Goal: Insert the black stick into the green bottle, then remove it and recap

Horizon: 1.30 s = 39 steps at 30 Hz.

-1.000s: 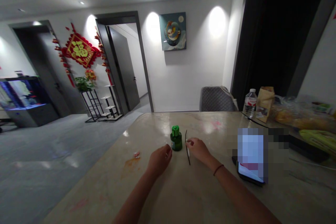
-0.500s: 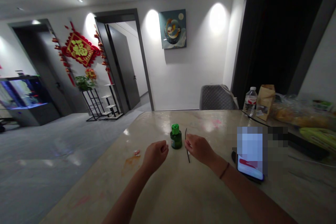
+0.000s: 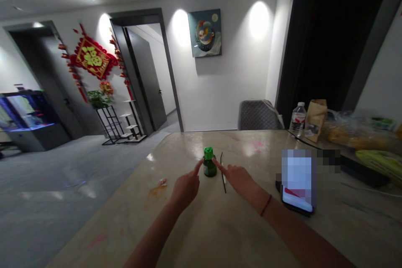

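A small dark green bottle [image 3: 210, 168] with a bright green cap stands upright on the pale marble table [image 3: 220, 230]. My left hand [image 3: 186, 186] is just left of it, index finger stretched out to the bottle's neck and the other fingers curled. My right hand [image 3: 239, 178] mirrors it from the right, its index fingertip at the cap. Neither hand grips anything. A thin black stick [image 3: 222, 170] lies on the table beside the bottle, partly under my right hand, with a small white piece next to it.
A phone [image 3: 295, 201] lies at the right of the table. Farther right stand a water bottle [image 3: 297, 119], a brown paper bag [image 3: 315, 119] and plastic-wrapped food [image 3: 354, 132]. A grey chair [image 3: 257, 115] is behind the table. An orange stain and a small wrapper [image 3: 162, 182] lie at the left.
Both hands were loosely closed beside the bottle; now each has an index finger stretched out to the bottle's top. The view has shifted slightly.
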Each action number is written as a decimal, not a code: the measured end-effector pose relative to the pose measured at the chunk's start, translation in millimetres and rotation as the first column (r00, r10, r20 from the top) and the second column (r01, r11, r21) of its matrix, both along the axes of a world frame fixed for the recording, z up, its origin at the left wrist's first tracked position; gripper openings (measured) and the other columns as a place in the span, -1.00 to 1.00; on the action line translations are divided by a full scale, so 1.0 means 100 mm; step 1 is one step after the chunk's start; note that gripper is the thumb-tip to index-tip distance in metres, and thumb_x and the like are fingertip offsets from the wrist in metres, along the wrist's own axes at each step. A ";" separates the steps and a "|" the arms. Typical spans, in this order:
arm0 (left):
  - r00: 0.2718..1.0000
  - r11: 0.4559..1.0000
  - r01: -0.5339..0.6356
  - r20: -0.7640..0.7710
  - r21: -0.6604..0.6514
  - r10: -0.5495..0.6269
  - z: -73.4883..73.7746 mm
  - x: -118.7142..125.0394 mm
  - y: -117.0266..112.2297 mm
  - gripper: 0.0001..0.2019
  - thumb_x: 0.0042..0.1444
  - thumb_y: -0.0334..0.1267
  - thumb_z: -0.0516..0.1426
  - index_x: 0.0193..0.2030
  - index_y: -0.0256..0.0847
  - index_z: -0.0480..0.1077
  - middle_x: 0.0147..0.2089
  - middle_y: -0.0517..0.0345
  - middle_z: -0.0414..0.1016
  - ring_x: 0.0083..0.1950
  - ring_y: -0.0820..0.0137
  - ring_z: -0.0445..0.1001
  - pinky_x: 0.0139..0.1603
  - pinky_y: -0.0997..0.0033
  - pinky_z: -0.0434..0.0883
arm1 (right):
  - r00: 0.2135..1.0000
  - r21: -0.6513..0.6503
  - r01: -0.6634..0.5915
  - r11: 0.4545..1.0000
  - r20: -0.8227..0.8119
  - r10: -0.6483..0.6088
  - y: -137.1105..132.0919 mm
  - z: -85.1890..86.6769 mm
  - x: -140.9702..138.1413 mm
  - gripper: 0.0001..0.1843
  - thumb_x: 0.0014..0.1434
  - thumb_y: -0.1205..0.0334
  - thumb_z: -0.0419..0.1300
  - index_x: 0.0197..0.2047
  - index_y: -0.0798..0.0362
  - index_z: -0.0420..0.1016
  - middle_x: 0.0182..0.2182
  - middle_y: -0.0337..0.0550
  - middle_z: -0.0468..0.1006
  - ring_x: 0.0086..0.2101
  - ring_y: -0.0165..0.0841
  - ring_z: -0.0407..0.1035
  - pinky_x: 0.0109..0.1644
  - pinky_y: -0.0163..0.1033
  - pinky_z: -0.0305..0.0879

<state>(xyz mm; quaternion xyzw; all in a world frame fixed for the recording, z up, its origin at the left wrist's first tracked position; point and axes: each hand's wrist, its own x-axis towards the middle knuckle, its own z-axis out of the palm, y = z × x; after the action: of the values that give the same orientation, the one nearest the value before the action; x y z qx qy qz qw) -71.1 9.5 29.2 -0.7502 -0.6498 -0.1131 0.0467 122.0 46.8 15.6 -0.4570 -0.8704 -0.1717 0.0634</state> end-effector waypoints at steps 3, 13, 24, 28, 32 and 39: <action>0.987 0.995 0.059 -0.144 -0.080 -0.070 -0.08 -0.04 0.01 -0.28 0.06 -0.51 -0.12 0.30 -0.01 -0.40 -0.17 0.03 0.46 -0.35 0.36 0.45 -0.42 0.48 0.19 | 0.996 -0.055 0.065 0.996 0.062 -0.061 -0.04 -0.01 0.02 -0.21 0.12 0.56 -0.04 0.28 -0.15 -0.32 -0.39 -0.08 0.49 -0.44 -0.30 0.44 -0.46 -0.31 0.25; 0.995 0.993 0.044 -0.086 -0.107 -0.053 -0.14 -0.07 0.00 -0.45 0.13 -0.40 -0.12 0.26 -0.05 -0.15 -0.21 0.03 0.47 -0.29 0.32 0.48 -0.38 0.47 0.22 | 0.994 -0.060 0.013 0.998 -0.108 -0.020 -0.01 0.06 0.06 -0.42 0.16 0.42 -0.03 0.23 -0.02 -0.07 -0.39 -0.09 0.51 -0.42 -0.30 0.44 -0.47 -0.32 0.14; 0.997 0.999 -0.054 0.061 0.009 0.053 -0.26 -0.06 -0.07 -0.80 0.16 -0.25 -0.14 -0.40 -0.18 0.21 -0.55 0.19 0.32 -0.50 0.43 0.33 -0.49 0.48 0.02 | 0.924 -0.071 0.029 0.997 -0.378 -0.053 0.12 0.36 -0.06 -0.84 0.15 0.29 -0.05 -0.30 0.06 0.34 -0.47 -0.16 0.51 -0.49 -0.42 0.35 -0.48 -0.35 -0.05; 0.937 0.999 -0.038 0.349 0.035 0.023 -0.20 -0.05 -0.08 -0.79 0.08 -0.23 -0.04 -0.54 -0.19 0.21 -0.65 0.31 0.12 -0.59 0.50 0.12 -0.53 0.51 -0.05 | 0.851 -0.074 -0.052 0.996 -0.525 0.006 0.16 0.27 -0.05 -0.83 0.11 0.24 0.02 -0.41 0.09 0.38 -0.59 -0.25 0.43 -0.59 -0.49 0.23 -0.53 -0.39 -0.07; 0.637 0.979 0.178 0.770 -0.101 -0.037 0.09 -0.09 -0.10 -0.48 0.11 0.02 -0.24 -0.57 -0.21 0.36 -0.73 0.35 -0.05 -0.65 0.48 -0.07 -0.66 0.53 -0.06 | 0.463 -0.161 -0.276 0.948 -0.886 -0.015 0.15 0.34 0.00 -0.41 0.16 -0.12 -0.20 -0.46 0.16 0.43 -0.81 -0.43 0.09 -0.69 -0.49 -0.01 -0.66 -0.42 -0.10; -0.126 0.863 0.496 0.976 -0.095 0.180 0.38 -0.20 -0.11 -0.11 -0.12 0.37 -0.52 -0.06 -0.17 0.30 -0.69 0.38 -0.13 -0.69 0.57 -0.28 -0.72 0.55 -0.18 | 0.023 -0.085 -0.994 0.062 -0.746 -0.666 0.12 0.34 0.13 -0.17 0.02 -0.40 -0.38 -0.16 0.08 0.38 -0.80 -0.49 -0.08 -0.73 -0.53 -0.31 -0.68 -0.43 -0.29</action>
<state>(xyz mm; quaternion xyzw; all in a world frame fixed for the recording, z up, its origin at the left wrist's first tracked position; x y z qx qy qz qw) -91.1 -1.0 67.0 -0.4752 -0.3679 -0.4822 -0.6375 134.7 59.2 49.2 -0.0812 -0.4666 0.8123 0.3404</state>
